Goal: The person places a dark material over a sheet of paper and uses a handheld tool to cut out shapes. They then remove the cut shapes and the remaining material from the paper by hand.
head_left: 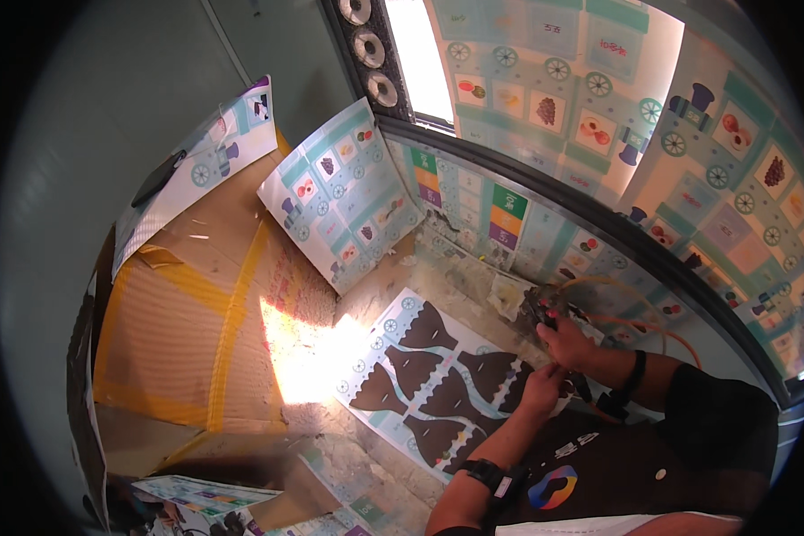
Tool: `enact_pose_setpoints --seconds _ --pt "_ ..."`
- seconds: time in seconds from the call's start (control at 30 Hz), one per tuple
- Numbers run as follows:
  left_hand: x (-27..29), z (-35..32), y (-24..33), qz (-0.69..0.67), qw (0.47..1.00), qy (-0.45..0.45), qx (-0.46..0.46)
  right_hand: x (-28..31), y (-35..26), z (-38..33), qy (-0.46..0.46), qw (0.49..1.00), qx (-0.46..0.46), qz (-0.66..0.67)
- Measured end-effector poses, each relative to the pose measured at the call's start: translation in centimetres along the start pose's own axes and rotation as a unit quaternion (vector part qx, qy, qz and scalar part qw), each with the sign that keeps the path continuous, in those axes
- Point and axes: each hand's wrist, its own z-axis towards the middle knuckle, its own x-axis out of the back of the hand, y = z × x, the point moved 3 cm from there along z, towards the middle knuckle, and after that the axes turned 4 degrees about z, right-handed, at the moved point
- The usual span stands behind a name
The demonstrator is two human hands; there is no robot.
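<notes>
Far left I have the box (156, 357), banded with yellow tape (237, 326), with a print (210, 174) resting across its top. Next comes the poster (339, 196), tilted up on edge, probably because that leaves flat room below it for the sheet (438, 384). The sheet lies flat and slanted, its dark fan shapes (427, 327) facing up; I take that to keep its whole face in reach. The left hand (543, 393) sits at the sheet's right side, fingers drawn together, perhaps to steady it, though I cannot tell from here whether they pinch anything. Just beyond, past the sheet's right edge, is the tool (538, 306), dark and hard for me to make out; the right hand (566, 344) curls its fingers round it, I judge for a firm hold. Rightmost, the orange hose (634, 321) loops close by; whether it joins the tool I can't see
</notes>
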Motion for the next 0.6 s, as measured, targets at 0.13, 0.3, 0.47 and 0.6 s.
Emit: enact_pose_setpoints --seconds 0.13,0.3,0.47,0.6 --pt "0.2 0.5 0.1 0.010 1.000 -0.004 -0.024 0.1 1.0 0.7 0.033 0.999 0.018 -0.038" --pt "0.9 0.3 0.5 0.007 1.000 -0.003 0.001 -0.9 0.6 1.7 0.007 0.995 0.071 -0.063" --pt "3.0 0.9 0.9 0.027 0.999 0.044 0.011 -2.7 0.1 3.2 -0.015 0.997 0.000 -0.077" --pt "4.3 1.7 0.4 0.029 0.997 0.065 -0.007 -4.1 -0.2 4.6 -0.022 0.998 0.019 -0.047"
